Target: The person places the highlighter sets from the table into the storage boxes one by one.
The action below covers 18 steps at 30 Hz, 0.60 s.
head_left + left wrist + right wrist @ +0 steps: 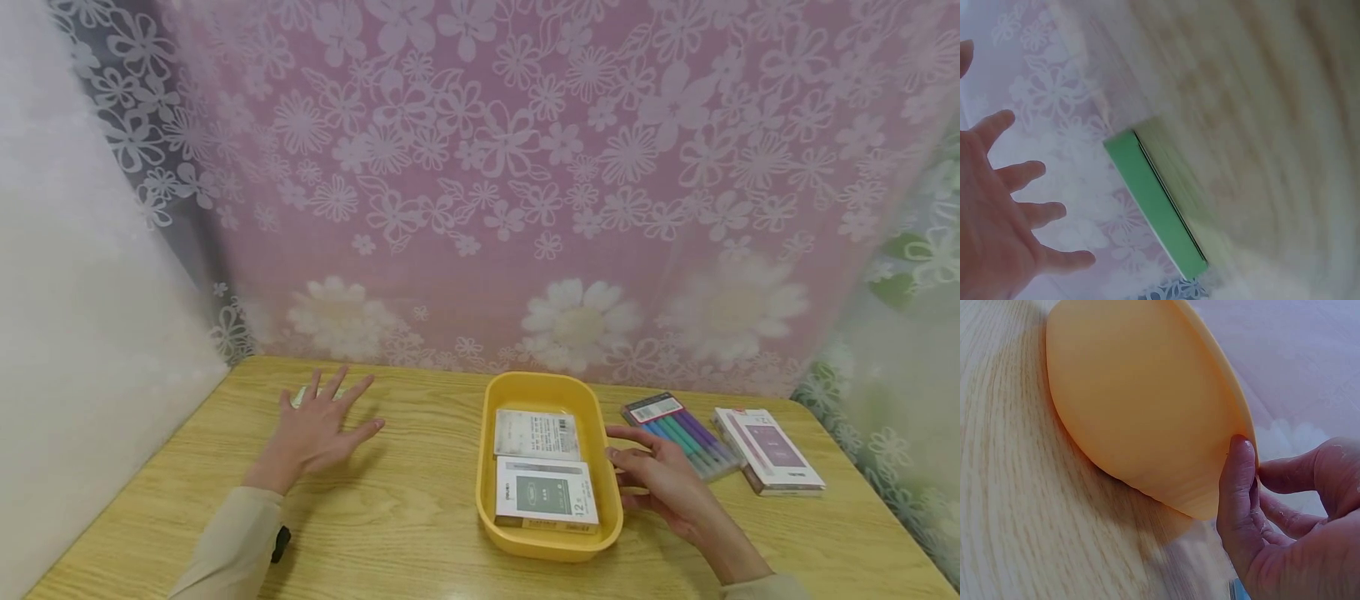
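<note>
The yellow tray (542, 547) is positioned right of centre on the wooden table (405, 492), with a green-labelled white box (547, 493) flat in its near half and a pale box (534, 435) in its far half. The right hand (667, 483) pinches the tray's right rim; the left hand (321, 429), well apart, has its fingers spread at a green object (1157, 209), contact indeterminable. Right of the tray lie a marker pack (681, 435) and a purple-and-white box (771, 448), before a pink floral curtain (450, 167).
</note>
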Available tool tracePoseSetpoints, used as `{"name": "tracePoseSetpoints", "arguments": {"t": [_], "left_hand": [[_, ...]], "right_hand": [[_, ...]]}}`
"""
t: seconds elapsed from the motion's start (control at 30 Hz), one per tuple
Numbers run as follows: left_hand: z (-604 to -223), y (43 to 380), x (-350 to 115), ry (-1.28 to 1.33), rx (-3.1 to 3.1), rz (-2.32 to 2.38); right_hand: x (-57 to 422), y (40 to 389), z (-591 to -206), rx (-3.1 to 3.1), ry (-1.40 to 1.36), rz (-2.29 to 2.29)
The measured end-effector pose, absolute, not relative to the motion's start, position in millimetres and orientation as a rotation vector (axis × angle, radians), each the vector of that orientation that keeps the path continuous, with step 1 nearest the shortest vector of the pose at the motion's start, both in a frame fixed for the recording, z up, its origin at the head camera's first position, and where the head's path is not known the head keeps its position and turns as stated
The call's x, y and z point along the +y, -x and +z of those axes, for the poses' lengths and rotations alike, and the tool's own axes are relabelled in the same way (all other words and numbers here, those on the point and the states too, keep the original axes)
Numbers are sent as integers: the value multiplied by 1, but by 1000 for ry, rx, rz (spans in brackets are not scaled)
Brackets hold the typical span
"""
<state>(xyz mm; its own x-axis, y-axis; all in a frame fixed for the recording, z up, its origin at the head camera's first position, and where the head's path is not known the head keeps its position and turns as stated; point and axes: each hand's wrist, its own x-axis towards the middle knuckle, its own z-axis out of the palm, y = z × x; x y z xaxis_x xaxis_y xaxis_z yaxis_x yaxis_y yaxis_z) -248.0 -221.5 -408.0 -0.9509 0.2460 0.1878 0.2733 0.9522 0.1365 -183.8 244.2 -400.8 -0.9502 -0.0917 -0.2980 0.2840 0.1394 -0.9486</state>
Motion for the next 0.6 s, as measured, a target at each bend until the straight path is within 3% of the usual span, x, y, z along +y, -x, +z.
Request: {"name": "tracePoseSetpoints", "arguments": {"t": [0.6], "left_hand": [[-408, 254, -246, 164, -3256, -252]], "right_hand": [[244, 183, -400, 2151, -168, -1883]]}}
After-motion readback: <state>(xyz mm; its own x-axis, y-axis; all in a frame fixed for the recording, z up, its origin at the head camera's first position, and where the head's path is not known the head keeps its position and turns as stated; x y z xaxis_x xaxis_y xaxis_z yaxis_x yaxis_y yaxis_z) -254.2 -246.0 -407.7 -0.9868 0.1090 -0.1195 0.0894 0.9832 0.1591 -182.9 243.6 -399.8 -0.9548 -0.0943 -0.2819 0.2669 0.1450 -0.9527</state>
